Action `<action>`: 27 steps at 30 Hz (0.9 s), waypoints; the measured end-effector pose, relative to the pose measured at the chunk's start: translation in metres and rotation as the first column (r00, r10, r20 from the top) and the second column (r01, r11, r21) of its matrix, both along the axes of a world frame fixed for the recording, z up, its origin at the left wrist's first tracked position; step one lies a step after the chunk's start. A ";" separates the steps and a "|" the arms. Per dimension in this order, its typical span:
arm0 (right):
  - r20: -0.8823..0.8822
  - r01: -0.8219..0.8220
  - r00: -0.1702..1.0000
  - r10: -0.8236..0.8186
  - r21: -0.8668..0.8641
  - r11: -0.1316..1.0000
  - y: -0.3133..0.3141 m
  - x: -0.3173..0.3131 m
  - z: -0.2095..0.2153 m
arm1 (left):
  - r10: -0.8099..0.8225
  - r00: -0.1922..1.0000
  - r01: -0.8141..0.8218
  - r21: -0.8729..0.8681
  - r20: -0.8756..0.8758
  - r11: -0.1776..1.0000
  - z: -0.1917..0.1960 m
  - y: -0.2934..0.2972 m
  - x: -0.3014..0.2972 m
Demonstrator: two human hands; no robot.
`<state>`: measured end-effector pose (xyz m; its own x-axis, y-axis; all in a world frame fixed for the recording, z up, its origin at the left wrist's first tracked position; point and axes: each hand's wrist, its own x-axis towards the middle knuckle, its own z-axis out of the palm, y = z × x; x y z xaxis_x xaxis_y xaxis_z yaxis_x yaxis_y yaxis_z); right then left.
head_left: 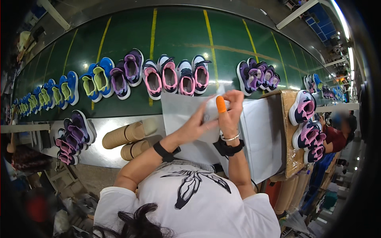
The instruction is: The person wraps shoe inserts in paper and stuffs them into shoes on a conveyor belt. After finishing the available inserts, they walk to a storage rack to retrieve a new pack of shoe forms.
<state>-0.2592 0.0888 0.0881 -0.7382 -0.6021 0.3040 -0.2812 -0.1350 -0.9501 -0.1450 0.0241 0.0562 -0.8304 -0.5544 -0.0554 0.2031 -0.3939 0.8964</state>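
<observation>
In front of my chest both hands are closed around crumpled white tissue paper (211, 112), slightly smeared by motion. My left hand (195, 126) presses on it from the left. On the other side my right hand (231, 113) grips it, with an orange finger cot (221, 104) on the thumb. Some of the paper is hidden by the fingers. Beneath the hands lies a flat white sheet (174, 108), and to its right a stack of white paper (262, 137). Beyond the sheet stand navy-and-white sneakers with pink linings (169, 77).
A green conveyor belt (180, 35) with yellow cross lines carries rows of shoes, including blue-and-lime sneakers (104, 77). Nested brown moulded inserts (123, 135) and purple sneakers (79, 129) sit on the metal table at left. More sneakers (303, 107) rest on a cardboard box (291, 131) at right.
</observation>
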 end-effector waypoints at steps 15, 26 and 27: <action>-0.272 0.011 0.958 0.086 0.339 0.941 -0.022 0.026 -0.012 | 0.229 0.973 -0.229 0.042 0.007 0.972 -0.009 -0.062 -0.014; -0.029 -0.052 0.997 0.071 0.427 0.903 -0.021 -0.007 -0.056 | 0.096 0.966 -0.004 -0.357 0.239 0.934 -0.063 -0.122 -0.006; 0.113 -0.140 0.989 0.098 0.463 0.875 -0.020 -0.014 -0.065 | 0.216 0.945 -0.022 -0.612 0.245 0.791 -0.074 -0.134 -0.019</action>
<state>-0.2728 0.0690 0.0226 -0.6620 -0.7435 -0.0952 -0.2085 0.3046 -0.9294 -0.1637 -0.1096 -0.0174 -0.7547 -0.6494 0.0939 -0.0913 0.2456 0.9651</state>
